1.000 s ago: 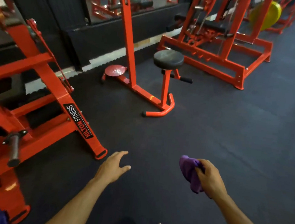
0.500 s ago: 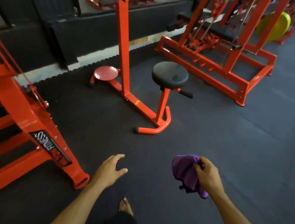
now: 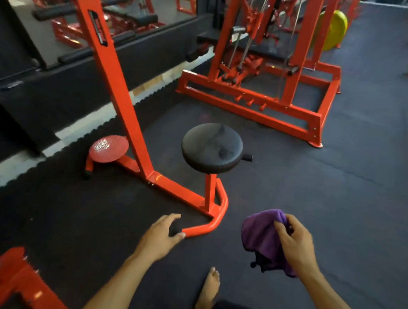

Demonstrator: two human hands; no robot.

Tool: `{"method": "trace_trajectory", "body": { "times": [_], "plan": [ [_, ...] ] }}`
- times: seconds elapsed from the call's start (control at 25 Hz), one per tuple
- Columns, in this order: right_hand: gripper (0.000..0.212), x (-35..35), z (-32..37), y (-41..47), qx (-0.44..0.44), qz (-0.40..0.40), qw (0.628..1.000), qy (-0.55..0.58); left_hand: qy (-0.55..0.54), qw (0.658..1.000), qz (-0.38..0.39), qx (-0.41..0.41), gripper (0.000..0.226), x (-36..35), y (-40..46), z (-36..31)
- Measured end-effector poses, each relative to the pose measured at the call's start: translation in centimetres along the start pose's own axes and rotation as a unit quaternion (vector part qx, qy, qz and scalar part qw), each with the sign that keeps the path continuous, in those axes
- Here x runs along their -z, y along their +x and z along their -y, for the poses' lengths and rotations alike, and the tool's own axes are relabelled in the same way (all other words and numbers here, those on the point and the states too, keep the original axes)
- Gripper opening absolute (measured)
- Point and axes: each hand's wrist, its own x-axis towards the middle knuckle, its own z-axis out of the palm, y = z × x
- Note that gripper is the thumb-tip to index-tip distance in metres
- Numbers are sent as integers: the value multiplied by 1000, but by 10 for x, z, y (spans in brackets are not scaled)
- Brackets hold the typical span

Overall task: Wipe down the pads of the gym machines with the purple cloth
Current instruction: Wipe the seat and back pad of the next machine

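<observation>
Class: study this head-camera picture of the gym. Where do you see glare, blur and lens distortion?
Head view: glare glints off the red textured metal disc and faintly off the round black padded seat; the red machine frame at bottom left is smeared with blur; the wide lens makes the slanted red post lean; the crumpled purple cloth in the right hand stays fairly sharp.

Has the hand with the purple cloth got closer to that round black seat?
Yes. The right hand holding the purple cloth is nearer the round black seat.

purple cloth (image 3: 261, 233) bunched in right hand (image 3: 293, 243), round seat pad (image 3: 212, 147)
</observation>
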Motion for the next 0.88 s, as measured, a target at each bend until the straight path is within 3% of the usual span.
{"method": "trace_trajectory", "body": {
  "times": [0.2,0.36,0.56,0.68,0.76,0.88],
  "plan": [
    [14,-47,32,113,-15,-28,999,22,29,999,21,-25,60,46,128,-3],
    [8,-77,68,202,3,-27,999,-20,27,999,9,-40,61,73,225,-7],
    [9,-103,100,274,48,-85,993,-69,62,991,51,-104,73,80,342,-10],
    [8,-145,105,288,82,-121,981,-129,110,978,68,-163,77,88,414,-14],
    [20,-188,100,299,123,-125,965,-197,154,963,69,-210,75,95,463,-22],
    [38,-259,71,310,85,-51,942,-322,199,945,75,-249,72,95,520,-32]
  ]
}}
